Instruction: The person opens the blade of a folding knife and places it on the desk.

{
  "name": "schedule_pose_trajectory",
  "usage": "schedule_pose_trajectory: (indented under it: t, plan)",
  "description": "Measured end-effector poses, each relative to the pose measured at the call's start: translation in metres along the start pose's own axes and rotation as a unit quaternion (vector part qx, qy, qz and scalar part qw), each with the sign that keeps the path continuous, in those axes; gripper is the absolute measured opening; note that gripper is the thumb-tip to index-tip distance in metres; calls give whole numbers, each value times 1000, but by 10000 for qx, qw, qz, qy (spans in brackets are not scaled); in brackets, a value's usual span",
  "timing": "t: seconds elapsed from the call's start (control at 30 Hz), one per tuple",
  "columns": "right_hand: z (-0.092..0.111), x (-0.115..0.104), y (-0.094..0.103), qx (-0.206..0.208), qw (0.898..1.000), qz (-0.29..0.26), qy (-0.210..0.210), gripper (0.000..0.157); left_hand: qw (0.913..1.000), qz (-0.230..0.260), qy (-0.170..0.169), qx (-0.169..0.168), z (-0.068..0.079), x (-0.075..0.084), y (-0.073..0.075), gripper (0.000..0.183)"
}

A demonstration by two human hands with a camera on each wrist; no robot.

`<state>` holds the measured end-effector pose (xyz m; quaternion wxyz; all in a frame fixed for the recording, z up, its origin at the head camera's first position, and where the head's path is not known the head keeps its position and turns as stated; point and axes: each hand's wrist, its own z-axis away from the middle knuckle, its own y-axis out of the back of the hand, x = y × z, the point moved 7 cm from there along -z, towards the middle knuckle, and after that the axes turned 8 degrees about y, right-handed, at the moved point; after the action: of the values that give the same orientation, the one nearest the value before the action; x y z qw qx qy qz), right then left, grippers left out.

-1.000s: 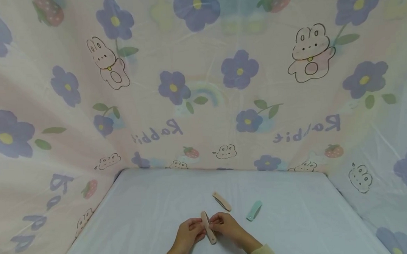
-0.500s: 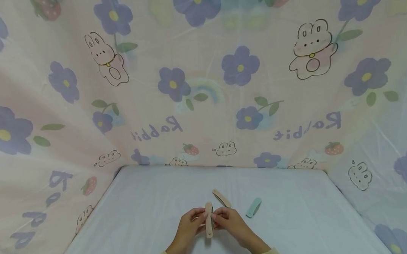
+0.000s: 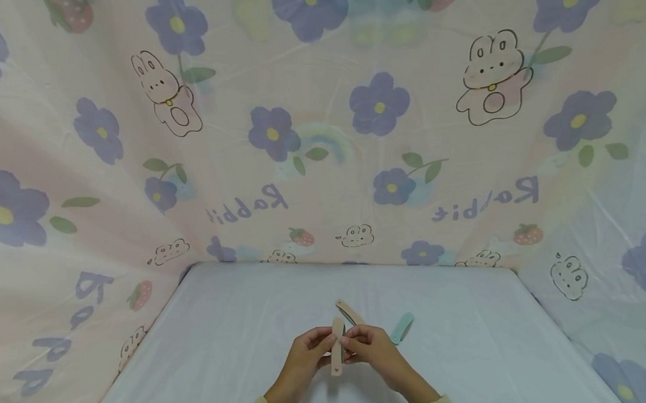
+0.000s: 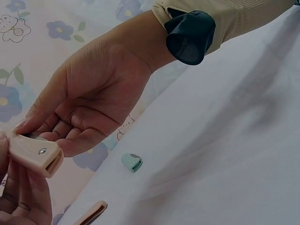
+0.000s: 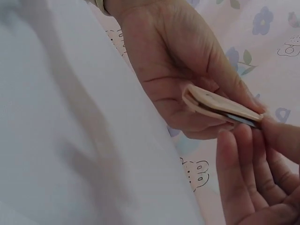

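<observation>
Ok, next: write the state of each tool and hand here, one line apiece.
Held beige tool: looks folded, raised above the white table.
Other beige tool: looks folded, lying on the table.
Mint tool: looks folded, lying on the table.
Left hand: pinches the held tool.
Right hand: pinches it too.

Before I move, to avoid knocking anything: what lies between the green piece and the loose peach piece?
Bare white tabletop: the left wrist view shows nothing between the green piece and loose peach piece.

Fabric wall (image 3: 322, 189) (rabbit-printed), white tabletop (image 3: 236, 313).
</observation>
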<state>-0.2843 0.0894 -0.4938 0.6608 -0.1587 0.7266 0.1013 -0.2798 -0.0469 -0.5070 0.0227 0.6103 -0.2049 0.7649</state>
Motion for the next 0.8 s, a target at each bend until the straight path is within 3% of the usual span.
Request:
schedule_pose_trajectory:
  t: [0.47,0.8]
  plan:
    - [6,3,5,-18,10000,-18,-22,31,9992,-181,90,-357,1,-6,-7,39]
    - [10,5,14,261,9994,-210,-74,25,9997,-231,26,-119,-1,-5,-6,37]
